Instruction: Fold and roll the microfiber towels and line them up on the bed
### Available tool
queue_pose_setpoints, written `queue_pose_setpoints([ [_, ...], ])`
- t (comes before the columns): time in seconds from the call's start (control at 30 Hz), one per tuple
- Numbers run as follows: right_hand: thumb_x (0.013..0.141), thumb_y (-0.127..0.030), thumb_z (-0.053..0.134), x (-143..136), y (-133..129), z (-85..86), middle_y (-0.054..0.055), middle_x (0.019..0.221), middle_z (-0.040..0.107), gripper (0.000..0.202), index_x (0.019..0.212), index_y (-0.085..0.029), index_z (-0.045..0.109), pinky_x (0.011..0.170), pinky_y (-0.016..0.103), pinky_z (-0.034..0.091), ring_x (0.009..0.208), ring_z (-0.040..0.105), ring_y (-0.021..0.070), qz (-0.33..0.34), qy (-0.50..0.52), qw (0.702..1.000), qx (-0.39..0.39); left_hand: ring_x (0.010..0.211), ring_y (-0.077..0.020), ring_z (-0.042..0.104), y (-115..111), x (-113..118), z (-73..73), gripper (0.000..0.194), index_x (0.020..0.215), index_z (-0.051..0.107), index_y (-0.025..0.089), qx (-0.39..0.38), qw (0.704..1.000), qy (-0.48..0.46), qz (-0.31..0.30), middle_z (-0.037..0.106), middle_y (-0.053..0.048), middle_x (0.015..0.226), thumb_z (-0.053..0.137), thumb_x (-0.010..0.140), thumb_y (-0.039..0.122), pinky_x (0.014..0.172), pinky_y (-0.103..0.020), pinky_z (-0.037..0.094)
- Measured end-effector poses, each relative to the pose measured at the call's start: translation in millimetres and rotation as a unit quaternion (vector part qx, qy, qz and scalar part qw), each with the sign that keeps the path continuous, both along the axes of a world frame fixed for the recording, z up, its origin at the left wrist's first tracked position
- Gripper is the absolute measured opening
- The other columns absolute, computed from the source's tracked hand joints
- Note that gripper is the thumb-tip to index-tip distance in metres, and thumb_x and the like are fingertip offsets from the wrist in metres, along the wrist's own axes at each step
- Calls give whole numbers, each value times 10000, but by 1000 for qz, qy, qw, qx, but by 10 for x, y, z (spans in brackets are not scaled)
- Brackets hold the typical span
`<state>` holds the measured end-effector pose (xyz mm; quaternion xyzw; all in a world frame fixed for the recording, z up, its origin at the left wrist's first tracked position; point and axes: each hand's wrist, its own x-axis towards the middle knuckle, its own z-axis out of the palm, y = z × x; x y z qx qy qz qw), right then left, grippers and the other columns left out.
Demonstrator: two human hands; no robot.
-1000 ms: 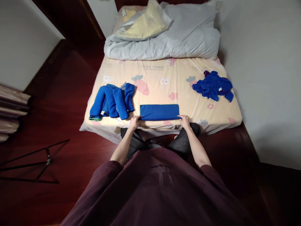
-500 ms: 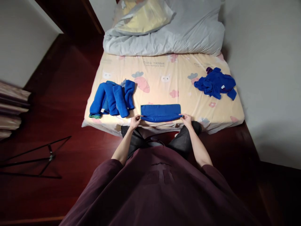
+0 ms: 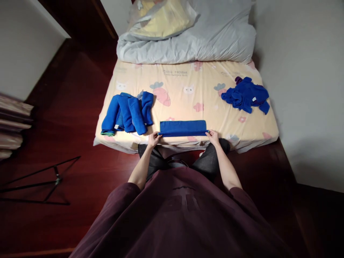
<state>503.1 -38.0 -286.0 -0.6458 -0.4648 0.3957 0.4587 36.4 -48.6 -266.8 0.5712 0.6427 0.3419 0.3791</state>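
Observation:
A blue towel (image 3: 183,127) with green edging lies near the front edge of the bed, its near side folded over into a narrow strip. My left hand (image 3: 154,139) pinches the left end of that strip, and my right hand (image 3: 213,137) pinches the right end. The fold is pulled straight between them. To the left rests a group of rolled or folded blue towels (image 3: 126,113), overlapping one another. A crumpled heap of blue cloths (image 3: 247,96), with a small white tag and a dark purple piece, sits on the right.
The bed (image 3: 188,80) has a yellow sheet printed with carrots and rabbits. A grey quilt (image 3: 215,43) and a yellow pillow (image 3: 169,21) are bunched at its far end. A black tripod (image 3: 57,179) stands on the red floor at left. A wall (image 3: 303,89) borders the right side.
The near fold of the towel has gone from loose and sagging to a tight, straight, narrower strip. Both hands keep their pinch at its ends and have hardly moved.

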Motion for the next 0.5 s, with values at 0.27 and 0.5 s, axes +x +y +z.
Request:
queue_pose_setpoints([
  [0.27,717,-630,798,-22,4,-9,100,810,748,475,860,-193,683,886,436,622,869,738,277,4,-10,1000,4,828,-212,668,-34,24,-44,340,878,697,155,18,998,31,47,723,-71,820,613,845,483,762,-295,540],
  [0.5,740,-634,792,-34,7,-13,134,875,769,491,898,-180,696,926,462,622,943,754,303,2,-5,1000,-3,893,-246,708,16,-2,-178,392,995,711,140,0,996,14,85,767,-113,944,625,852,496,855,-348,553],
])
